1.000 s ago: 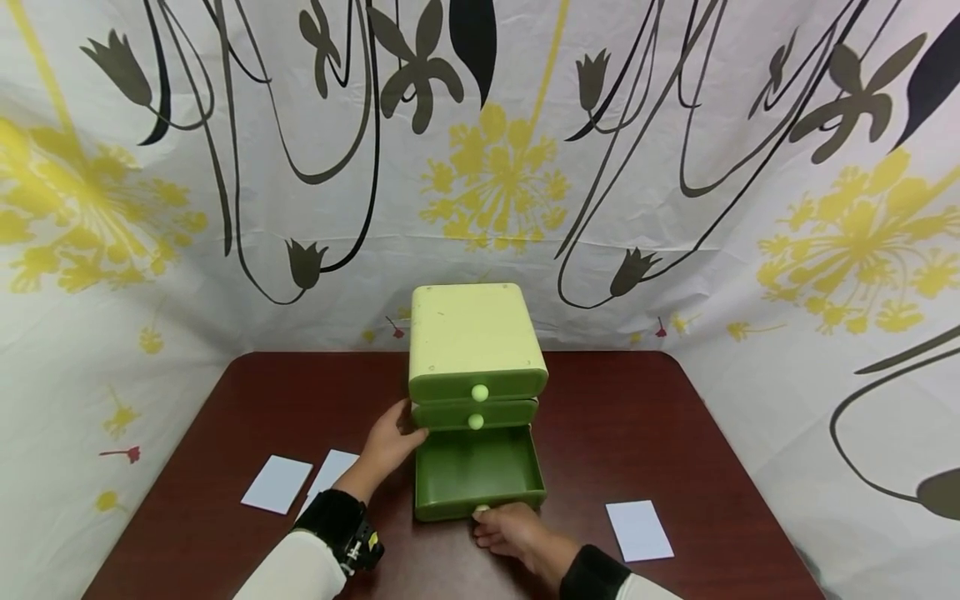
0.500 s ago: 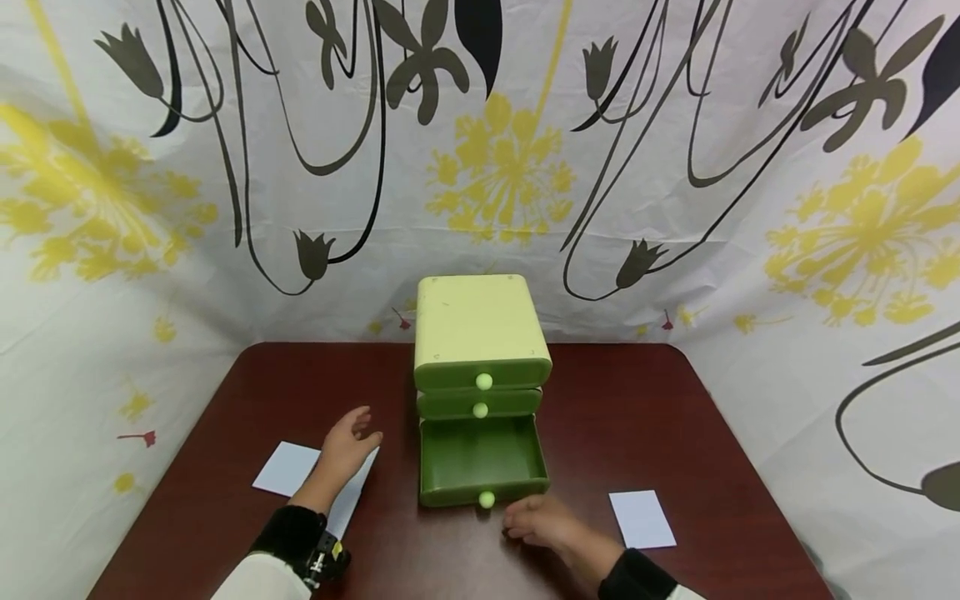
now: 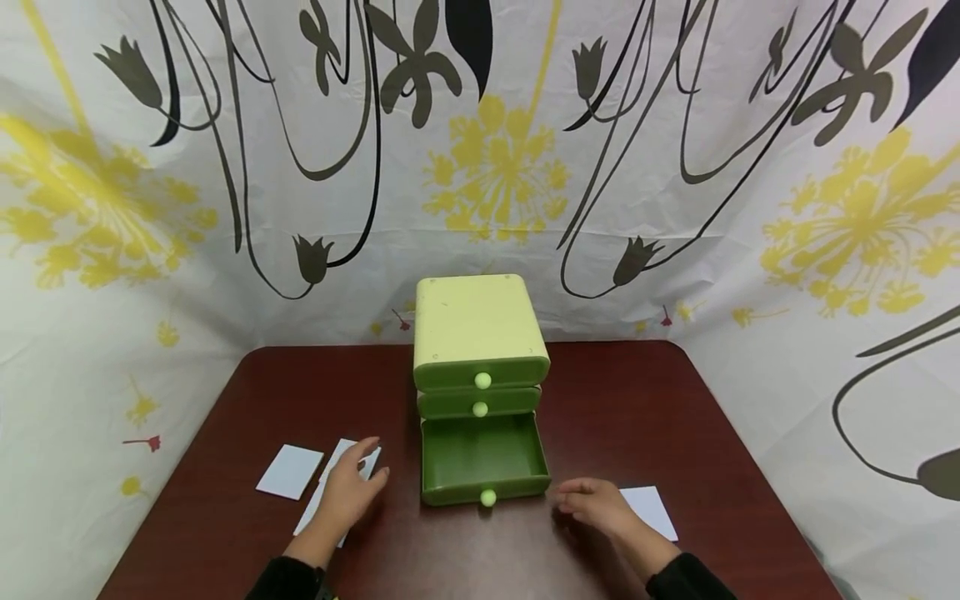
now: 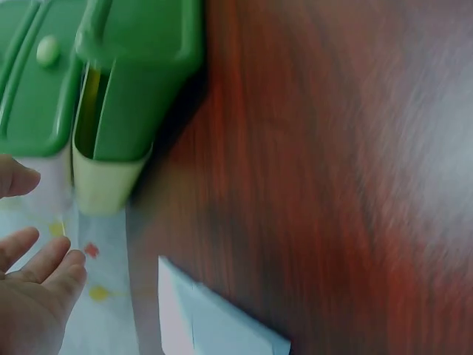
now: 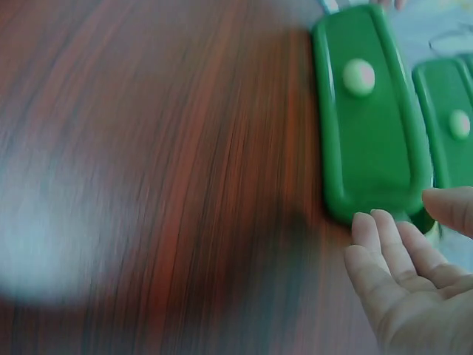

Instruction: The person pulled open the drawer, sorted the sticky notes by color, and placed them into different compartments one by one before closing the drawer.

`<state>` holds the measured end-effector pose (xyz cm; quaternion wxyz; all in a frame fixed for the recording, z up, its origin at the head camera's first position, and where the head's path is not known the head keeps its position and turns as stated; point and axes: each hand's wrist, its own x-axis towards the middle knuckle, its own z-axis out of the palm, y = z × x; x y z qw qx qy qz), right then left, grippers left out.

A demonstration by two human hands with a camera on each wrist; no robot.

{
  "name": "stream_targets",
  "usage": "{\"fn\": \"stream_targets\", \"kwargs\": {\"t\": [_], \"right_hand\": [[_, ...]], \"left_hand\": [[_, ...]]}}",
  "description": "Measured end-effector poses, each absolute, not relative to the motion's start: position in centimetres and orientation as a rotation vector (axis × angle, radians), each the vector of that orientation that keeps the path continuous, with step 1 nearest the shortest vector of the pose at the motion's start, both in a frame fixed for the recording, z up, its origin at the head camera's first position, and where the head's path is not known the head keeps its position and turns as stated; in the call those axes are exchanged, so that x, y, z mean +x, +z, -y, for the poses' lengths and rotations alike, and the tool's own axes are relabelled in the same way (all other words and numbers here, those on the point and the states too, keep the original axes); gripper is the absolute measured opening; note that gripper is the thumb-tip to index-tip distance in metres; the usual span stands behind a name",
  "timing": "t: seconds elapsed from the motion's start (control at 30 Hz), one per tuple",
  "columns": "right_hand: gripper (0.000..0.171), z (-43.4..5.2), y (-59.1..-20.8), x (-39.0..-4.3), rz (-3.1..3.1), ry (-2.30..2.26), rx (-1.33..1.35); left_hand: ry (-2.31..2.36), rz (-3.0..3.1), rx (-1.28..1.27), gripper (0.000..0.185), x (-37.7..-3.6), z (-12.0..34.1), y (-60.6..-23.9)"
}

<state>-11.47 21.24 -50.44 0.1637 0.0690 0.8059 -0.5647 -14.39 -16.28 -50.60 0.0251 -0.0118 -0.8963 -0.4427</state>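
Spreading apart, both hands have left the green drawer unit (image 3: 480,367): the left hand (image 3: 348,492), fingers relaxed and empty, now rests over a white card (image 3: 330,492) on the bench (image 3: 225,400); the right hand (image 3: 600,508), fingers loose, reaches the right card (image 3: 652,508); bottom drawer (image 3: 483,458) stands pulled open, so card pickup seems underway

The left hand (image 3: 348,492) partly covers a white card (image 3: 352,467); both wrist views are blurred.
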Motion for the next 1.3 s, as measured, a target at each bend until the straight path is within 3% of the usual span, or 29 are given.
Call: {"fn": "stream_targets", "kwargs": {"t": [0.23,0.6,0.93,1.3], "right_hand": [[0.030,-24.4,-51.0,-12.1,-2.424,-1.592,0.439],[0.033,-29.4,-51.8,-11.9,-2.730,-1.396,0.397],[0.048,-30.2,-52.3,-11.7,-2.902,-1.054,0.391],[0.068,-30.5,-52.6,-12.2,-2.938,-0.609,0.444]], "left_hand": [[-1.272,2.786,-0.171,0.055,-13.2,13.7,-50.1],[-1.283,2.728,-0.505,0.054,-12.5,9.0,-48.6],[-1.252,2.813,-0.863,0.055,-12.3,4.5,-48.9],[-1.297,2.912,-0.965,0.054,-12.1,2.1,-49.4]]}}
